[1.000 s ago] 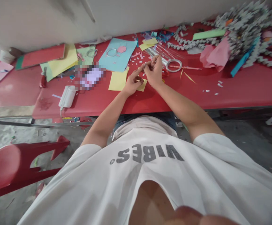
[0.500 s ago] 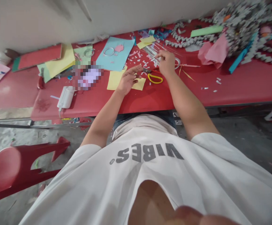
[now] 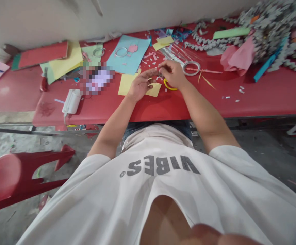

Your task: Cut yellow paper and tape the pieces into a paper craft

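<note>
the person's left hand (image 3: 141,89) is half open, its fingers spread and reaching across toward the right hand (image 3: 173,73), which is curled, with the thumb and fingertips pinched together close to the left fingertips (image 3: 155,72). if anything sits in that pinch, it is too small to tell. yellow-handled scissors (image 3: 168,85) lie on the tabletop just under the right hand, mostly hidden by it. a yellow paper slip (image 3: 153,90) lies below the left fingers, beside a larger yellow sheet (image 3: 126,85). white paper scraps (image 3: 150,59) are scattered ahead of the hands, next to a blue sheet (image 3: 129,54) bearing a silver ring (image 3: 120,51) and a pink paper cutout (image 3: 132,48). clear strips (image 3: 172,52) and another silver ring (image 3: 191,68) sit to the right. a white cup (image 3: 0,54) stands at the far left end of the red tabletop (image 3: 163,112), its contents out of sight. a heap of grey paper chain (image 3: 270,30) rises at the far right.
</note>
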A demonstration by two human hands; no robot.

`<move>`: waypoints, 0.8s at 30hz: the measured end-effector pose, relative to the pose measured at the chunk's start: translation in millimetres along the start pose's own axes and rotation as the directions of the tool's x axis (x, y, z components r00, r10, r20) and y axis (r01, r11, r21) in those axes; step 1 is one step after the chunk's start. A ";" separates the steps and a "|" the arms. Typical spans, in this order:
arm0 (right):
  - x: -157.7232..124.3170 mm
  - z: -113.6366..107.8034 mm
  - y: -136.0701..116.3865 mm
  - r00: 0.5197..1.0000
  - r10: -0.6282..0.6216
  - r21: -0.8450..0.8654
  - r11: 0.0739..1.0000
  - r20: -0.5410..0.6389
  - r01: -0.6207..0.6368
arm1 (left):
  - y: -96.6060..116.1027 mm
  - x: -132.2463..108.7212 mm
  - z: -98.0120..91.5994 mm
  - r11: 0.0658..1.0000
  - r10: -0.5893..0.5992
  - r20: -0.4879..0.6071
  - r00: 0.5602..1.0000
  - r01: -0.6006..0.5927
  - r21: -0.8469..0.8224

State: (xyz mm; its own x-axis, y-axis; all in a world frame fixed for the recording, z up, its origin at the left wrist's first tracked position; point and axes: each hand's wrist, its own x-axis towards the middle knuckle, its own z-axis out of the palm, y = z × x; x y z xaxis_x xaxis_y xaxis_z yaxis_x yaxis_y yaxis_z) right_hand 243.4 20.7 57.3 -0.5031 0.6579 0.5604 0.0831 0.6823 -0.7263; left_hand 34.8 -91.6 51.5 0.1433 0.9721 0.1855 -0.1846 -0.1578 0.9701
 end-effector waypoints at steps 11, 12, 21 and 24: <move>-8.1 19.2 -25.0 0.998 -0.011 0.002 1.000 -0.066 0.012 | -11.3 4.4 -1.5 0.991 0.097 -0.074 0.993 -0.089 0.097; -7.5 19.6 -23.6 0.997 -0.016 -0.001 1.000 -0.075 0.016 | -11.4 4.4 -0.9 0.991 0.102 -0.075 0.992 -0.096 0.088; -7.7 24.8 -25.3 0.994 0.023 -0.115 0.993 -0.110 -0.035 | -11.6 4.7 5.9 0.994 0.080 -0.113 0.990 -0.071 0.084; -8.6 27.8 -22.9 0.994 0.025 -0.105 0.994 -0.105 -0.037 | -19.8 7.9 4.8 0.983 0.165 -0.120 0.979 -0.153 0.102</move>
State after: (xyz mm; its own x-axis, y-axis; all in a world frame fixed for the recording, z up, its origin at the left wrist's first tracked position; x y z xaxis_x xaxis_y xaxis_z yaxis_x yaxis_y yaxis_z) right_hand 221.9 -9.5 58.1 -0.4081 0.7048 0.5803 0.1915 0.6876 -0.7004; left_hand 44.3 -81.7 34.5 -0.0070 0.9465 0.3226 -0.1040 -0.3215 0.9412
